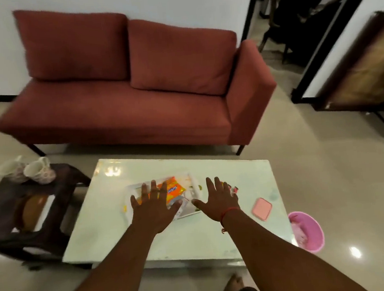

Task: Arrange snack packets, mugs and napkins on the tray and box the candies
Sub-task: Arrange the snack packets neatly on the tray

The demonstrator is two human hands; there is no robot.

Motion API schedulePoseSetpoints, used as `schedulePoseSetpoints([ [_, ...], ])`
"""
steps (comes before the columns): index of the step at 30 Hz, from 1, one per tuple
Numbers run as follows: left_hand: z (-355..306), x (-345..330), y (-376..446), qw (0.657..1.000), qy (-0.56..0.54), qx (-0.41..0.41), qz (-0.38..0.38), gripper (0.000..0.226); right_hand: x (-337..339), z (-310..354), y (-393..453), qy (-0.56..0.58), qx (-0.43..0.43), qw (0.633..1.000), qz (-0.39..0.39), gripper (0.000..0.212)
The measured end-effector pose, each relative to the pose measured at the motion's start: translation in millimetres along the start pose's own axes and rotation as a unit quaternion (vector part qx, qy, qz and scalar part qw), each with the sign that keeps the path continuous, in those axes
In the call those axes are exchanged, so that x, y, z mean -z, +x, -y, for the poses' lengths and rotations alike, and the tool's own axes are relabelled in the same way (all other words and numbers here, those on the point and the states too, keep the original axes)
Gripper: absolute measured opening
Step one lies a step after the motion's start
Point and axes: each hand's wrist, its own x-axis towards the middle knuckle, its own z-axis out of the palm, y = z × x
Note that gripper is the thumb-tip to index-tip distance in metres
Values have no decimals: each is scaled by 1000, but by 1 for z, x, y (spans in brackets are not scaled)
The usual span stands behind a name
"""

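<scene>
Both of your hands, left hand [153,208] and right hand [216,201], hovered flat and empty over the tray [133,187] mid-table, where the orange snack packet [174,189] lay, probably light, crinkly and slippery, best pinched by an edge.

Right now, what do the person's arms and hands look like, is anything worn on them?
Both forearms are bare, with no sleeves in view. The left hand wears nothing visible. The right hand has a thin red thread bracelet at the wrist, with a small piece dangling from it. No gloves or watch show.
</scene>
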Motion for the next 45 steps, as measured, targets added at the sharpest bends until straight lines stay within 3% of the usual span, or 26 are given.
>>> schedulePoseSetpoints([
  [7,50,-20,-4,997,-14,48,50,87,-27,42,17,-30,31,998,50,97],
  [18,67,-79,74,991,-5,74,109,86,-97,34,106,-16,18,991,134,96],
  [21,65,-101,104,989,-23,71,130,81,-118,31,136,27,3,992,125,85],
  [24,64,-130,136,987,-31,53,147,77,-141,31,168,141,-21,985,94,59],
  [26,65,-152,161,986,-32,38,159,75,-156,32,191,247,-90,963,56,46],
  [29,70,-180,197,986,-24,0,163,74,-180,36,226,410,-220,885,23,37],
  [33,81,-202,243,990,-29,-42,131,68,-209,38,269,474,-290,831,40,23],
  [36,84,-210,270,989,-21,-53,135,62,-216,34,293,436,-285,851,64,21],
  [39,80,-214,289,987,-28,-78,135,58,-207,21,310,331,-270,904,-23,22],
  [41,71,-216,298,985,-63,-84,138,54,-194,8,322,296,-250,918,-84,27],
  [45,43,-222,311,977,-110,-105,147,48,-170,-17,352,245,-188,942,-130,25],
])
